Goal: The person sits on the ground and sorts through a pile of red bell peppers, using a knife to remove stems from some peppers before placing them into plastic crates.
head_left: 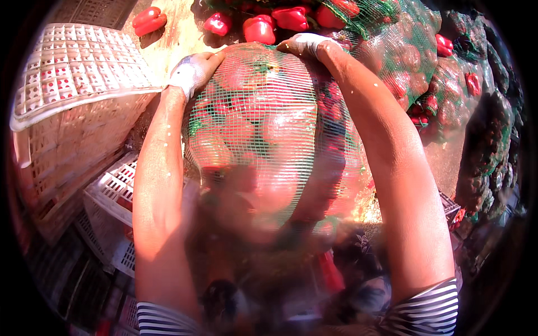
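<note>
A bulging green mesh sack filled with red bell peppers lies in front of me, its net stretched over them. At its far left corner my left hand is closed on the net, a white covering round the palm and wrist. My right hand, covered in the same way, grips the far right edge, with its fingertips partly hidden. Just beyond the sack, between the two hands, rests a loose red bell pepper. The near end of the sack is blurred and in shadow.
A tall pale plastic crate stands at the left, with a smaller white crate beside it. More filled mesh sacks crowd the right. Another red pepper lies on the tan surface at the far left.
</note>
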Demonstrator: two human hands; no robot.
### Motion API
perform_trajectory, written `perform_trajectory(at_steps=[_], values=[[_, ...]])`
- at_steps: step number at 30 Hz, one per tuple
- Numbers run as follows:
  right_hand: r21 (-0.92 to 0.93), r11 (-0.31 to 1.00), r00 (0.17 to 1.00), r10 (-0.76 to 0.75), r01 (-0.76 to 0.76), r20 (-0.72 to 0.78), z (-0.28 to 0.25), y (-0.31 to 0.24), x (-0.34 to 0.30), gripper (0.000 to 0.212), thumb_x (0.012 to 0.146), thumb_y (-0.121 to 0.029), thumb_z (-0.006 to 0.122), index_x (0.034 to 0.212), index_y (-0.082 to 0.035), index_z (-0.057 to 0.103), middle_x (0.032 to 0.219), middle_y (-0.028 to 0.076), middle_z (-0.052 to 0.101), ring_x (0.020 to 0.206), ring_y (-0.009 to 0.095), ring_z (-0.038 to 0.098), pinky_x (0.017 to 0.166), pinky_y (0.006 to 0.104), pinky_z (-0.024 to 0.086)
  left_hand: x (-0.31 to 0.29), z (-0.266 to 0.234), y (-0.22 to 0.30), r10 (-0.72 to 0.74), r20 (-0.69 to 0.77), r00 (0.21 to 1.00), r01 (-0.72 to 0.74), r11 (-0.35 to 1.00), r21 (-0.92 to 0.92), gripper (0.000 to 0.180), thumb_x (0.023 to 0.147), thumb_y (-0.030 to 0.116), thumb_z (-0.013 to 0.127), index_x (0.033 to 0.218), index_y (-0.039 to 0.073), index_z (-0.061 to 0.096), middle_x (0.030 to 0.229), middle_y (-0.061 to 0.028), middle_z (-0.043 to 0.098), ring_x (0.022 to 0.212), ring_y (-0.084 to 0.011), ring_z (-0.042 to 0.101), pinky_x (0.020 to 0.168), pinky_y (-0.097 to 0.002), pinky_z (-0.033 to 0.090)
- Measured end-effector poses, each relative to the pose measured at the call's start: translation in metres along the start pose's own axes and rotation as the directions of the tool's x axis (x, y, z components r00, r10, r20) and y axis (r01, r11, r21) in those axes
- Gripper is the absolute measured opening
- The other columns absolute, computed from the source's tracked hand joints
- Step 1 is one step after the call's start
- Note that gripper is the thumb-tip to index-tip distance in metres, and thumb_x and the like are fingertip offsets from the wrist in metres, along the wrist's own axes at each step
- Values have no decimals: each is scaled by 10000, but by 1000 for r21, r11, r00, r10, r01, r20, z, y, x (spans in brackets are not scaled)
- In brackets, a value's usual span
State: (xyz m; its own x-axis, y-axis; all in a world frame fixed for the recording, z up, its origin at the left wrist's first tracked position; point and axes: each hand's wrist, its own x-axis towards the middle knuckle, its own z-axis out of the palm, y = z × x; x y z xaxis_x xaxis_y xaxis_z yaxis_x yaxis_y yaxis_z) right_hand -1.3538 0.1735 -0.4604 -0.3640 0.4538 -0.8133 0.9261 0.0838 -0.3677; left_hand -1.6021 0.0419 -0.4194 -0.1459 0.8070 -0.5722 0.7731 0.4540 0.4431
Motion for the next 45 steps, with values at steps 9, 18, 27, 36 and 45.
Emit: perform_trajectory(at_steps=[9, 18, 27, 36, 45], values=[[-320, 935, 964, -213, 153, -162, 8, 19, -34, 769, 889, -696, 501, 1253, -33, 636, 1172, 207, 689, 1120, 329, 646, 946, 404, 479, -52, 17, 7, 93, -175, 980, -60, 981, 185, 452, 901, 371, 454, 1077, 52, 721, 1094, -206, 700, 1033, -360, 667, 920, -465, 497], [-347, 934, 882, -235, 88, -408, 119, -22, -425, 262, 821, -274, 690, 982, -101, 578, 768, 127, 681, 680, 356, 661, 620, 455, 475, -316, 37, 19, 319, -283, 905, -351, 934, -69, 388, 780, 132, 721, 1150, 66, 623, 907, -157, 670, 828, -349, 659, 734, -450, 537], [-207, 978, 735, -110, -41, -669, 238, 15, -540, 155, 773, -166, 654, 852, -92, 543, 632, 99, 583, 566, 311, 596, 481, 426, 428, -249, 61, 89, 798, 342, 497, -864, 415, 286, 635, 730, 128, 692, 1351, 131, 558, 1352, -167, 538, 1186, -370, 552, 939, -459, 478], [169, 979, 800, 191, -113, -569, 273, 35, -583, 120, 779, -118, 625, 876, -109, 555, 655, 91, 549, 580, 297, 571, 498, 430, 415, -211, 121, 220, 768, 625, 140, -981, 22, 192, 375, 808, 175, 590, 1180, 153, 635, 1196, -103, 582, 1091, -301, 601, 849, -418, 510], [487, 871, 846, 306, -63, -437, 346, 46, -596, 169, 789, -141, 657, 936, -92, 590, 714, 127, 611, 631, 336, 610, 570, 477, 436, -269, 96, 184, 715, 660, 229, -966, 249, 65, 216, 779, 139, 595, 985, 78, 622, 1050, -142, 619, 859, -350, 665, 700, -440, 516]])
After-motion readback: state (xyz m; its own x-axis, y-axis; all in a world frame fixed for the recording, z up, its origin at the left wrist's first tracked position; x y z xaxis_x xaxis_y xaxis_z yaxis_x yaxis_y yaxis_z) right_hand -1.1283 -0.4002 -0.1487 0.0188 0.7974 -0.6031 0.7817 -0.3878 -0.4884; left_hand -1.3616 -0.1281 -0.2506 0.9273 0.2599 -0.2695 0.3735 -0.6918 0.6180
